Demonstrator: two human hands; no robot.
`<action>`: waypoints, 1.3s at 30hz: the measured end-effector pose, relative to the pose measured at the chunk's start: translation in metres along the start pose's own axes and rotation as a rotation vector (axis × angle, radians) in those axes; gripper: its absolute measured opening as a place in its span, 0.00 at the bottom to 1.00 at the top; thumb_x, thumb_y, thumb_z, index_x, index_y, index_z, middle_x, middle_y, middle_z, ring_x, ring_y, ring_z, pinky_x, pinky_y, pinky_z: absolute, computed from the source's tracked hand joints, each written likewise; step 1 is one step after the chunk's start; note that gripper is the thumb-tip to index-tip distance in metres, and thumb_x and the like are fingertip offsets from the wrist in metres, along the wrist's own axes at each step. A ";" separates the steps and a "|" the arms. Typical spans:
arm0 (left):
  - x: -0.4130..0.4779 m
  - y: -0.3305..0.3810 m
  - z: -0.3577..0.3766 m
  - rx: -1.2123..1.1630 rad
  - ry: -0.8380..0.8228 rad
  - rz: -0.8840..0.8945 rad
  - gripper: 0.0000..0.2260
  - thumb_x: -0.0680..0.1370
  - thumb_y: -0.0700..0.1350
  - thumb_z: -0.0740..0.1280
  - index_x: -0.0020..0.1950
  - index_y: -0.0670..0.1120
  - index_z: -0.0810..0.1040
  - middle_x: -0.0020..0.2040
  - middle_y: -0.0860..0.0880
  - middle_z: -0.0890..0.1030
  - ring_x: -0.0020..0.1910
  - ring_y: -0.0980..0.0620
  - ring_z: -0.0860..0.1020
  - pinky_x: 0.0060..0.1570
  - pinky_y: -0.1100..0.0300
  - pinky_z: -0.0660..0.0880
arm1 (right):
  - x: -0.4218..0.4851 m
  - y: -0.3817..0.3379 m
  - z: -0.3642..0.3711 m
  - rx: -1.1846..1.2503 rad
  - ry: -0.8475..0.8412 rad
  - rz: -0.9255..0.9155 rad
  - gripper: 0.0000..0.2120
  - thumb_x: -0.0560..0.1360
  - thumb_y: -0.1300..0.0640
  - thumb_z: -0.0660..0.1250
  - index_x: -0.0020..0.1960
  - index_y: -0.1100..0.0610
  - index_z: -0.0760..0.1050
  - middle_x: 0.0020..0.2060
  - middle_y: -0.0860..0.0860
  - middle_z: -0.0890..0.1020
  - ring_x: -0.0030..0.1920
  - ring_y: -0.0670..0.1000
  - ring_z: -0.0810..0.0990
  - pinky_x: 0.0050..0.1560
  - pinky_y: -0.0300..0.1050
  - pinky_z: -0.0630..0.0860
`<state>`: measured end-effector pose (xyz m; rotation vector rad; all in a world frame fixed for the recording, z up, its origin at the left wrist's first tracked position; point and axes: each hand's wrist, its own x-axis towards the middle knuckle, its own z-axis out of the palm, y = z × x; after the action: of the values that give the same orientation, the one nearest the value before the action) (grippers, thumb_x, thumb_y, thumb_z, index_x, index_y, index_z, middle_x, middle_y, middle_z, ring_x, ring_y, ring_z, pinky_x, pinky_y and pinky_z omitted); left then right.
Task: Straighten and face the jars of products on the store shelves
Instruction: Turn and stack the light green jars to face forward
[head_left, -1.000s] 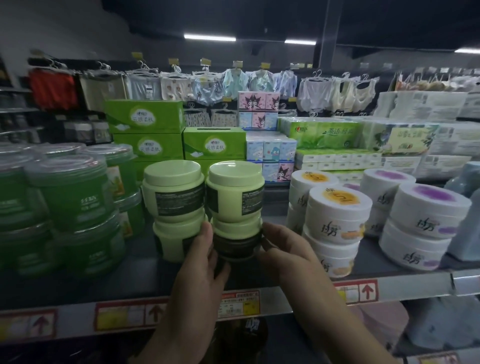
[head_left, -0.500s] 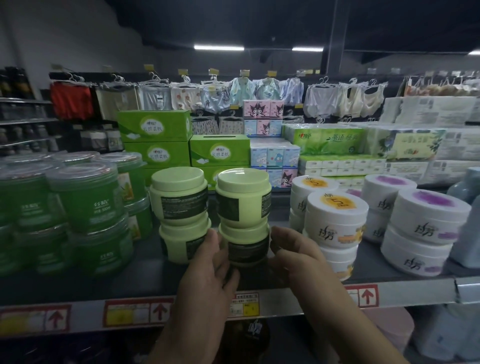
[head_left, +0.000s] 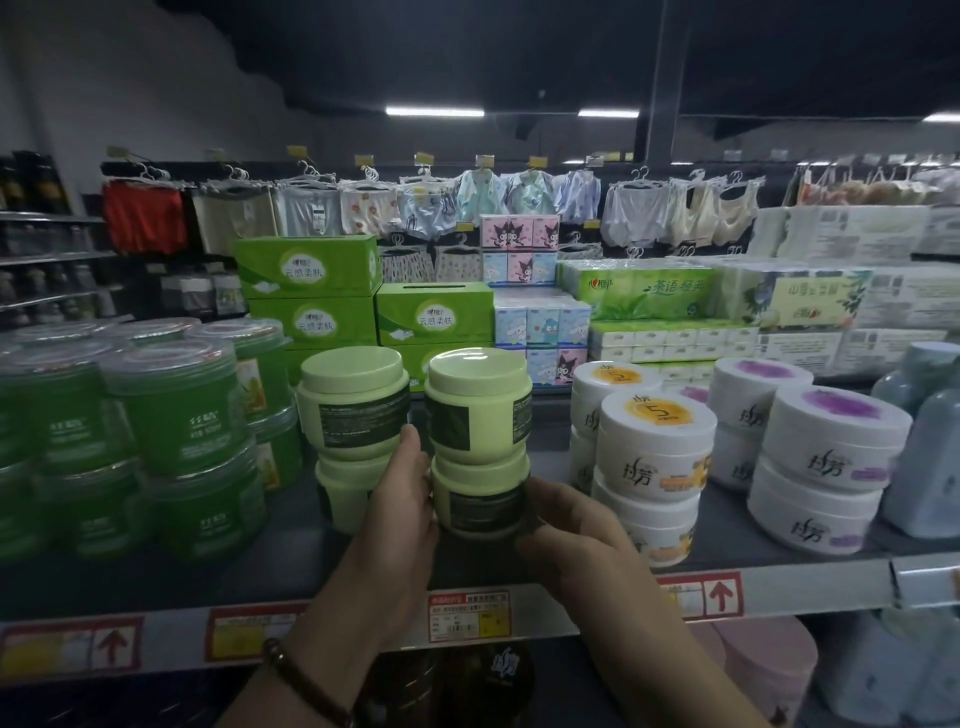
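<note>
In a dim store, a dark shelf (head_left: 291, 564) carries the lower pale green jar (head_left: 480, 501) near its front edge, with the upper jar (head_left: 478, 410) stacked on it. The left hand (head_left: 400, 509) and right hand (head_left: 576, 540) clasp its sides. Behind it, green tissue boxes (head_left: 311, 273) read 云感柔肤.

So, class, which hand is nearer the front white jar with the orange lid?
Right. The right hand is just below-left of the white jar, holding the lower pale green jar from the right; the left hand holds it from the left, farther away.
</note>
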<state>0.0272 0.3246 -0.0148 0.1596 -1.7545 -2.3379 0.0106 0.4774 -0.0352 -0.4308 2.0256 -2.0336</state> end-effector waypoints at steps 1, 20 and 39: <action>0.003 0.001 -0.002 -0.012 -0.010 0.000 0.22 0.86 0.60 0.48 0.49 0.51 0.78 0.36 0.58 0.86 0.35 0.65 0.84 0.41 0.63 0.77 | 0.000 0.000 0.000 0.009 -0.011 0.005 0.23 0.77 0.69 0.65 0.66 0.50 0.79 0.54 0.43 0.89 0.56 0.42 0.86 0.56 0.41 0.80; -0.020 -0.001 -0.012 0.015 -0.021 -0.032 0.26 0.77 0.71 0.53 0.50 0.57 0.86 0.50 0.61 0.87 0.51 0.67 0.84 0.54 0.63 0.72 | 0.003 -0.014 -0.007 0.043 -0.015 0.096 0.22 0.74 0.71 0.63 0.62 0.55 0.84 0.52 0.52 0.90 0.57 0.56 0.87 0.64 0.55 0.81; -0.032 0.004 -0.016 0.068 -0.024 0.006 0.26 0.68 0.73 0.59 0.61 0.63 0.76 0.54 0.64 0.83 0.60 0.64 0.77 0.71 0.59 0.65 | 0.005 -0.012 -0.008 0.076 0.017 0.084 0.22 0.77 0.73 0.61 0.60 0.53 0.84 0.49 0.45 0.90 0.48 0.40 0.87 0.64 0.54 0.80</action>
<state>0.0621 0.3162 -0.0167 0.1370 -1.8445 -2.2860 0.0038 0.4829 -0.0227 -0.3094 1.9343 -2.0631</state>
